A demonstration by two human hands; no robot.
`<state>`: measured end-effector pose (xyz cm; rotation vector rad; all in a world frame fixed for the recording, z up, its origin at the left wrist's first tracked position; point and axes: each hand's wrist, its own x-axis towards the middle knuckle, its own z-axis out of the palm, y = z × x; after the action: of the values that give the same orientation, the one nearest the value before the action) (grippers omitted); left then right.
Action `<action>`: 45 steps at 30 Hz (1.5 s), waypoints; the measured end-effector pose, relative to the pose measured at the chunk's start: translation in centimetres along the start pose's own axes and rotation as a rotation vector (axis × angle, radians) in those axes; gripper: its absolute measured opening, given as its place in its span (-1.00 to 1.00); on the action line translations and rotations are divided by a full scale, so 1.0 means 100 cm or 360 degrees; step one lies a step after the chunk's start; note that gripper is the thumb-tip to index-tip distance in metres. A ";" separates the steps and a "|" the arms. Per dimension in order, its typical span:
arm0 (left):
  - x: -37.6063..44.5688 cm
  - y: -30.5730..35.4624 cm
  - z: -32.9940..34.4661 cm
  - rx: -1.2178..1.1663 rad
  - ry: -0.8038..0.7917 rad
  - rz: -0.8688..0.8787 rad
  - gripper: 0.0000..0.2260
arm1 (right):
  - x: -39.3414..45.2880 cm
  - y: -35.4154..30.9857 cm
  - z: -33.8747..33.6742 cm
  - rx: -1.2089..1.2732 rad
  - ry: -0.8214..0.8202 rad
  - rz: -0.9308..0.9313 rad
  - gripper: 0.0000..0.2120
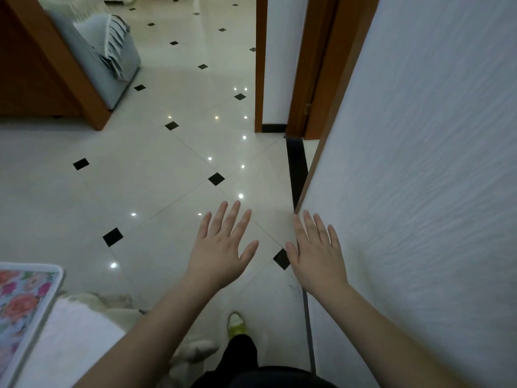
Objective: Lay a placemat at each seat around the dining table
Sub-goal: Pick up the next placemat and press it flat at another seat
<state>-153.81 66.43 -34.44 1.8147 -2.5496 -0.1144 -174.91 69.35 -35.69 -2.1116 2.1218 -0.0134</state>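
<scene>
My left hand [222, 247] and my right hand [317, 250] are both stretched out in front of me, palms down, fingers spread, holding nothing. They hover over a white tiled floor [156, 175] with small black diamond insets. A floral-patterned surface with a white border [25, 301], maybe a table corner or a placemat, shows at the lower left edge. No dining table seat is plainly in view.
A white textured wall [419, 163] rises close on my right. Brown wooden door frames [261, 63] stand ahead. A grey sofa [112, 57] lies at the upper left behind a wooden partition [42, 74]. White fluffy fabric [84, 326] sits at the lower left. My foot [237, 324] is below.
</scene>
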 end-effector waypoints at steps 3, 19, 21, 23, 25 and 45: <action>0.030 -0.015 0.004 -0.0020 -0.0038 0.0039 -0.31 | 0.037 -0.011 0.001 -0.0050 -0.0014 -0.0019 -0.27; 0.160 -0.119 -0.017 -0.0200 0.0142 -0.0178 -0.32 | 0.205 -0.064 -0.029 -0.0153 -0.0001 -0.0217 -0.33; 0.176 -0.125 -0.017 -0.0190 0.0129 -0.0217 -0.31 | 0.227 -0.065 -0.031 -0.0160 -0.0028 -0.0253 -0.35; 0.192 -0.134 -0.016 -0.0177 0.0121 -0.0277 -0.30 | 0.252 -0.066 -0.031 -0.0166 -0.0027 -0.0309 -0.32; 0.204 -0.144 -0.014 -0.0185 0.0114 -0.0350 -0.31 | 0.278 -0.069 -0.032 -0.0148 -0.0049 -0.0381 -0.30; 0.221 -0.250 -0.028 -0.0054 0.0019 -0.1171 -0.29 | 0.440 -0.200 -0.042 0.0000 -0.0118 -0.1144 -0.24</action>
<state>-137.40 37.24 -34.03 2.6090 -1.7233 -0.1437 -155.47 24.93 -33.67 -2.6910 1.2203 -0.0135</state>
